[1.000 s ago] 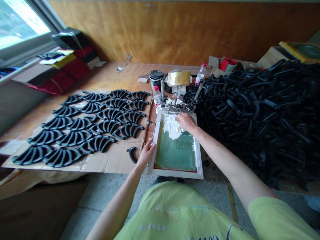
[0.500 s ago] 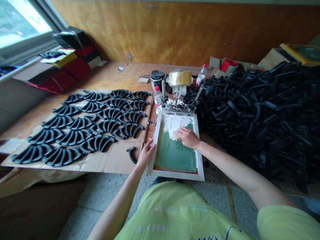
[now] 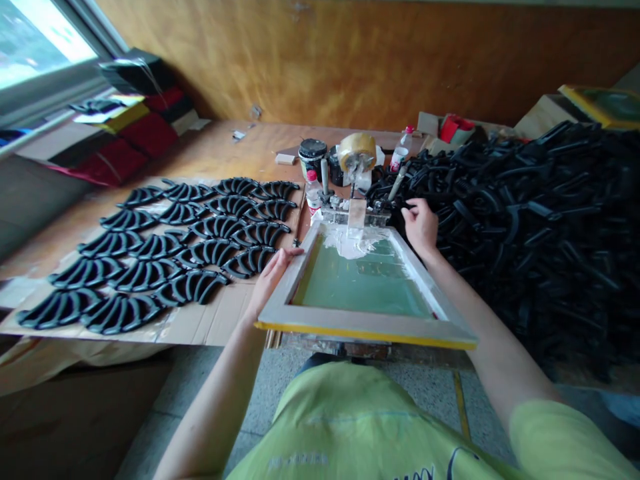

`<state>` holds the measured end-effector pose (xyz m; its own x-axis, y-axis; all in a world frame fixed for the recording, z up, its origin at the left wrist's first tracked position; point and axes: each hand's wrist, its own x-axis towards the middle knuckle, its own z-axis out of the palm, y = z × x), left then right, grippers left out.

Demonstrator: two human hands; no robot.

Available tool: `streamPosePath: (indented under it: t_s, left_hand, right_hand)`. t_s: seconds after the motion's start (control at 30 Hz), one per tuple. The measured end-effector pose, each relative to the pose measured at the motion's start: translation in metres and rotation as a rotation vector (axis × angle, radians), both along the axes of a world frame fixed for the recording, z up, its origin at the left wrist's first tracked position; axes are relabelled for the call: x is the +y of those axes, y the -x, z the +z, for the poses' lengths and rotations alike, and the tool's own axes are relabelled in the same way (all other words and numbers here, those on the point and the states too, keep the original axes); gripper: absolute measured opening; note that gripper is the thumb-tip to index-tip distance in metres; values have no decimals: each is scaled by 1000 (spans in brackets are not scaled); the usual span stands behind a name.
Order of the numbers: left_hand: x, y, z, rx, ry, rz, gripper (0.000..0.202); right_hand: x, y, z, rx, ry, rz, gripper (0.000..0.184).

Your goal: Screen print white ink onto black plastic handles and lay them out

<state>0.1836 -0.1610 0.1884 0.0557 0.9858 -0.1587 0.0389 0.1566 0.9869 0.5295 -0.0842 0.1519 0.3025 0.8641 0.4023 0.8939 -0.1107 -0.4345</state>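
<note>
A screen-printing frame (image 3: 370,325) with a green mesh stands tilted, its near edge raised. White paste (image 3: 345,244) lies on the mesh toward the far end. My left hand (image 3: 274,275) grips the left side of the frame, its thumb out of sight underneath. A small pale squeegee (image 3: 356,217) rests upright at the far end in the paste. My right hand (image 3: 421,227) is off the squeegee, right of the frame, at the edge of a heap of black curved plastic parts (image 3: 510,227). Its fingers are curled, and what they pinch blends into the dark heap.
Rows of black curved parts (image 3: 185,250) lie on cardboard (image 3: 200,321) at the left. Behind the clamp (image 3: 333,215) stand a tub (image 3: 313,157), a tape roll (image 3: 357,152) and two bottles, one left (image 3: 313,190), one right (image 3: 401,150). A wooden panel (image 3: 320,67) closes the back.
The frame's near edge has risen, with my left hand on its side. My right hand has left the squeegee and moved right to the heap. The single part at the cardboard's corner is now out of sight.
</note>
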Motion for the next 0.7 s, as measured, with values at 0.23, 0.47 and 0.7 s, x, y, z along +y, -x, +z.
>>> streamPosePath:
  t_s: [0.23, 0.47, 0.7]
  left_hand:
    - [38, -38, 27, -284, -98, 78, 56]
    - [-32, -64, -56, -301, 522, -118, 54]
    - [-64, 33, -124, -84, 609, 230, 35]
  right_hand:
    - [-59, 29, -73, -72, 171, 345, 20]
    - [-109, 110, -72, -55, 63, 557, 18]
    - [-122, 36, -84, -67, 114, 426, 22]
